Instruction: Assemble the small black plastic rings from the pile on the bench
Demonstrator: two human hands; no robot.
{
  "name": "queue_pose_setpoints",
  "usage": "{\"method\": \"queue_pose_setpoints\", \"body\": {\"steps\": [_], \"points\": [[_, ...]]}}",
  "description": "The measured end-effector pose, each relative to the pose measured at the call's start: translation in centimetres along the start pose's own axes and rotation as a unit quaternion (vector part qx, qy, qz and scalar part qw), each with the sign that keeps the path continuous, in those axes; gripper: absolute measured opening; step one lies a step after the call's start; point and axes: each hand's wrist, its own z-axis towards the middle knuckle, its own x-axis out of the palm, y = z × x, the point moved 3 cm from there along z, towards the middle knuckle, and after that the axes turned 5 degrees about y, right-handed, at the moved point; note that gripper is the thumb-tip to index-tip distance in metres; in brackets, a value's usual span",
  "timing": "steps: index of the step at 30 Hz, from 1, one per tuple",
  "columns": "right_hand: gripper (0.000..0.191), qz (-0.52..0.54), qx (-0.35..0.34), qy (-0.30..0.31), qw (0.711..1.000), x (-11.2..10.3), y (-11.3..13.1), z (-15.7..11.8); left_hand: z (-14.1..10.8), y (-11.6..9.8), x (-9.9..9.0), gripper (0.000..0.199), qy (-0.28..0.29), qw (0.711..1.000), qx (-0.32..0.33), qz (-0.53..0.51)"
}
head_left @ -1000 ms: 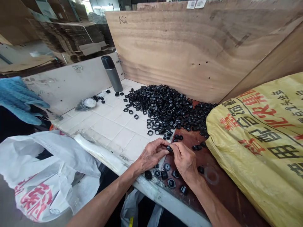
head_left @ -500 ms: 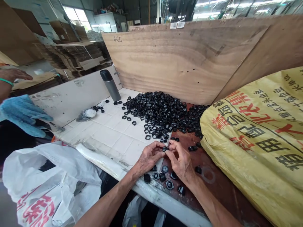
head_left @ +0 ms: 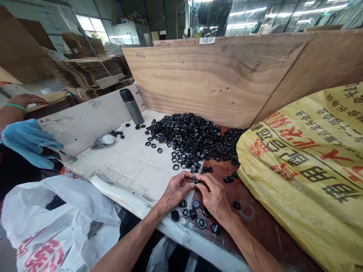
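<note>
The person's left hand and right hand met just above the table, and between them they pinched a small black ring that looked like moulded plastic. Neither hand was open: the left fingers and right fingers closed on the ring from opposite sides, holding it clear of the surface. A piece this small would likely have weighed very little and felt stiff, with perhaps a slight give. Its smooth sides might have slipped, so the outer rim between fingertip and thumb looked the surest hold.

Just below the hands, a loose scatter of black round fittings lay on the table, where white tile met brown wood. A white plastic bag with red print sat to the left, and a yellow woven sack with red and black characters bulged to the right. Farther on rose a heap of black rings, with a steel flask beyond it and a plywood board behind. At far left, a co-worker's hand wearing a green band showed above a blue cloth, with stacked cardboard in the distance.
</note>
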Motion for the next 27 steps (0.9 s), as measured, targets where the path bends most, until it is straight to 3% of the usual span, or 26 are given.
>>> {"method": "queue_pose_setpoints", "body": {"steps": [5,11,21,27], "points": [[0.019,0.0,-0.035,-0.008,0.999,0.1,-0.2,0.1,0.1,0.5,-0.2,0.03,-0.001,1.0,0.001,-0.003],[0.012,-0.064,0.001,-0.011,0.998,0.8,-1.0,-0.3,0.0,0.6,-0.1,0.026,0.006,0.999,0.033,0.027],[0.025,-0.135,0.089,0.029,0.986,1.7,-1.4,-0.6,-0.3,0.3,-0.2,0.021,0.003,0.981,0.079,0.18],[0.014,-0.038,0.057,0.027,0.997,1.1,-1.6,-0.1,0.0,0.6,-0.2,0.024,-0.004,0.997,0.021,0.073]]}}
